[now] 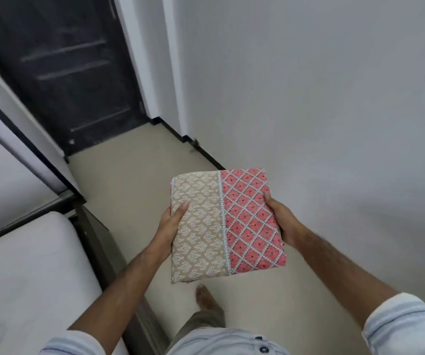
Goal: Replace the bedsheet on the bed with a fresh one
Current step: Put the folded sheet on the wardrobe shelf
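Narrow passage: beige floor (pixel 129 180), white wall (pixel 308 85) from 12 to 4 o'clock, dark door (pixel 65 73) at 11.

Left hand (pixel 171 225): clamped on the left edge of the folded bedsheet (pixel 221 224), thumb on top.
Right hand (pixel 279 219): clamped on the right edge, likewise.
Bedsheet: compact folded block, beige and pink print, held level at chest front, centre of view. Judged soft, light, non-fragile; layers may slide, so hold by the opposite edges or support it from beneath.
Bare mattress (pixel 27 278): 8 o'clock, just beside, within dark bed frame (pixel 98 242). Frame corner juts toward the walkway. Open room lies leftward over the mattress.
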Action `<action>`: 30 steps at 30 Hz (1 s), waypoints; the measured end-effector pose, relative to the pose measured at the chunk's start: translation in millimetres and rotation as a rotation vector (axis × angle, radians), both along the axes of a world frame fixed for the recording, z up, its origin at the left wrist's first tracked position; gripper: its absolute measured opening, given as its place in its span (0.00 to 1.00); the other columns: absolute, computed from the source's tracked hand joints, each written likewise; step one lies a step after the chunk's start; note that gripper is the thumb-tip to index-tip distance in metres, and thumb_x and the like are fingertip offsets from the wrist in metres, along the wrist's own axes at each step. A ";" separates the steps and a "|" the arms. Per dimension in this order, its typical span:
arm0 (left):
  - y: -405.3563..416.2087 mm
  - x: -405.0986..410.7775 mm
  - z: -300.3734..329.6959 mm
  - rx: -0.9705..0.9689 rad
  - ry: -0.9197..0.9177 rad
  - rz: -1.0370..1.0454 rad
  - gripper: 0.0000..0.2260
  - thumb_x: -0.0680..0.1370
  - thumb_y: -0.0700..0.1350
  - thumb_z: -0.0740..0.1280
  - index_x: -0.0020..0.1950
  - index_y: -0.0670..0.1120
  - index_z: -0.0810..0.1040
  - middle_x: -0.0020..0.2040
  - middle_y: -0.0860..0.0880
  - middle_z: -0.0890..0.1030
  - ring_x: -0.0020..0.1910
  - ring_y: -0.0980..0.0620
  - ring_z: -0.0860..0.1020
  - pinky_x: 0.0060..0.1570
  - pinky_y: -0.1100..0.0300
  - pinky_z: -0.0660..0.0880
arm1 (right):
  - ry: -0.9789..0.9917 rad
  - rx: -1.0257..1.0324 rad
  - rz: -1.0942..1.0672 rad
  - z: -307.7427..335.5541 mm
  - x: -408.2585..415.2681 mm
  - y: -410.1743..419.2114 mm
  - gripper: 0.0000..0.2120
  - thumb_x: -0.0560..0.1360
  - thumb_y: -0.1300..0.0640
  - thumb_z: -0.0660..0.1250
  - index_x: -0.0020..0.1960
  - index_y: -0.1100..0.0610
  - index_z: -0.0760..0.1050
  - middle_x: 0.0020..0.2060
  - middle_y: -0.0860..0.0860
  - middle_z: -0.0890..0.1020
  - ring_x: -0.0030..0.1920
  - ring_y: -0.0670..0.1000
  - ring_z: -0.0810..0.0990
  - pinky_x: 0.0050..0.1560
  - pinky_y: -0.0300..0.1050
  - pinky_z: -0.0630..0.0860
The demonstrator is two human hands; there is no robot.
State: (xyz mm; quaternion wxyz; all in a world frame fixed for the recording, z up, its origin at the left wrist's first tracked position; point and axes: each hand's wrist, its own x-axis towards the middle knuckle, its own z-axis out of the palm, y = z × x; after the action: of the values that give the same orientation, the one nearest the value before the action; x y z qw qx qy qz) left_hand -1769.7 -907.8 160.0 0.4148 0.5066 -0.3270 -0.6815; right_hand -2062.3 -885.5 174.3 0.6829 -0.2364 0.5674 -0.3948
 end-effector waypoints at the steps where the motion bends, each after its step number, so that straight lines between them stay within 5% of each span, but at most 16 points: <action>1: -23.6 9.3 -0.2 0.007 -0.004 0.027 0.21 0.79 0.51 0.71 0.69 0.44 0.76 0.60 0.43 0.84 0.58 0.42 0.83 0.60 0.46 0.80 | -0.001 -0.012 0.042 1.4 9.3 -31.7 0.26 0.80 0.38 0.59 0.70 0.55 0.70 0.59 0.60 0.82 0.58 0.62 0.82 0.61 0.62 0.77; 13: -241.3 137.0 9.9 0.009 -0.047 0.394 0.23 0.79 0.54 0.71 0.71 0.46 0.74 0.61 0.46 0.84 0.59 0.44 0.83 0.62 0.46 0.78 | 0.007 -0.009 0.405 12.5 148.6 -353.1 0.25 0.79 0.39 0.61 0.66 0.56 0.74 0.59 0.61 0.82 0.58 0.62 0.82 0.59 0.59 0.79; 19: -336.7 194.4 0.6 0.039 -0.028 0.626 0.19 0.80 0.51 0.69 0.69 0.46 0.76 0.58 0.46 0.85 0.55 0.46 0.85 0.48 0.54 0.83 | 0.006 0.010 0.603 2.3 237.1 -505.5 0.23 0.81 0.41 0.60 0.65 0.59 0.75 0.52 0.59 0.85 0.50 0.59 0.86 0.45 0.51 0.83; 25: -414.2 252.2 17.9 0.076 0.018 0.877 0.25 0.77 0.55 0.72 0.71 0.48 0.74 0.62 0.44 0.83 0.59 0.43 0.83 0.59 0.46 0.79 | 0.033 0.017 0.874 19.2 351.0 -651.2 0.24 0.81 0.40 0.60 0.66 0.58 0.75 0.56 0.60 0.84 0.53 0.61 0.84 0.52 0.55 0.82; 30: -445.1 307.1 16.7 0.080 0.039 1.163 0.20 0.80 0.52 0.70 0.69 0.45 0.76 0.58 0.45 0.85 0.55 0.44 0.85 0.47 0.53 0.83 | 0.069 -0.042 1.129 19.8 468.4 -719.9 0.24 0.80 0.40 0.59 0.66 0.57 0.75 0.55 0.58 0.84 0.54 0.60 0.84 0.60 0.59 0.78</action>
State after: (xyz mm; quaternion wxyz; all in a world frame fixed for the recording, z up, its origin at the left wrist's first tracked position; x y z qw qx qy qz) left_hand -1462.6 -1353.0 176.7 0.7075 0.6055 0.0385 -0.3625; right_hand -1593.9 -1605.3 194.1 0.7641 -0.5297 0.3670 0.0286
